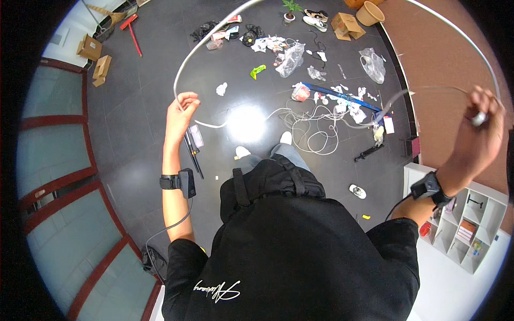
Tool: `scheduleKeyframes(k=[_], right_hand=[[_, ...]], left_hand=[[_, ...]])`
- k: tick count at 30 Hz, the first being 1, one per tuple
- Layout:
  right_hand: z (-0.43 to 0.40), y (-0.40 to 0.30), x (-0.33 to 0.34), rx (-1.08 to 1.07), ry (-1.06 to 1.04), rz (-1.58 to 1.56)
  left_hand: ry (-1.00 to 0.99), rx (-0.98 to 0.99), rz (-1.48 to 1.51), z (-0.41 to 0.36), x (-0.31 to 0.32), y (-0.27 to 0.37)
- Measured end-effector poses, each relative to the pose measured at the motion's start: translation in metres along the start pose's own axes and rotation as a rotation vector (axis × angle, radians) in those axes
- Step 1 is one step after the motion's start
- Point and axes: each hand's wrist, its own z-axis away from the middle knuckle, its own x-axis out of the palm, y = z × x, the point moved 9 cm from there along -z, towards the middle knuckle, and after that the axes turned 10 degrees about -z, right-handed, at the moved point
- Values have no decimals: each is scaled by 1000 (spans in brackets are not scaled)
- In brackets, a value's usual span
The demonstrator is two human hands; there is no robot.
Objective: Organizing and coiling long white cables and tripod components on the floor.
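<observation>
A white cable (pixel 192 54) arches up from my left hand (pixel 178 116), past the top edge of the view, and down to my right hand (pixel 480 124). My left thumb and fingers pinch it at the left. Raised at the far right and slightly blurred, my right hand closes around the cable, with a pale piece showing between the fingers. From near my left hand the cable drops toward the floor. More cable lies in loose, tangled loops (pixel 317 138) on the dark tiles beyond my feet.
A blue bar (pixel 341 96) lies among paper scraps beyond the loops. Plastic bags (pixel 291 60), a cardboard box (pixel 347 26), and a potted plant (pixel 290 10) are farther off. Black rods (pixel 194 154) lie beside my left forearm. White shelves (pixel 461 224) stand at right, glazed doors (pixel 56 152) at left.
</observation>
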Motion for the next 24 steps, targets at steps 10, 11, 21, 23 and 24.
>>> scheduleKeyframes(k=[10, 11, 21, 23, 24], right_hand=[[73, 134, 204, 428, -594, 73], [81, 138, 218, 454, -622, 48], [105, 158, 264, 445, -671, -6], [113, 161, 267, 480, -701, -65], [115, 160, 272, 499, -737, -120]], left_hand=[[-16, 620, -40, 43, 18, 211], [-147, 674, 45, 48, 30, 221], [-706, 65, 435, 55, 70, 169], [-816, 84, 446, 64, 80, 175], [-765, 128, 459, 64, 84, 182]])
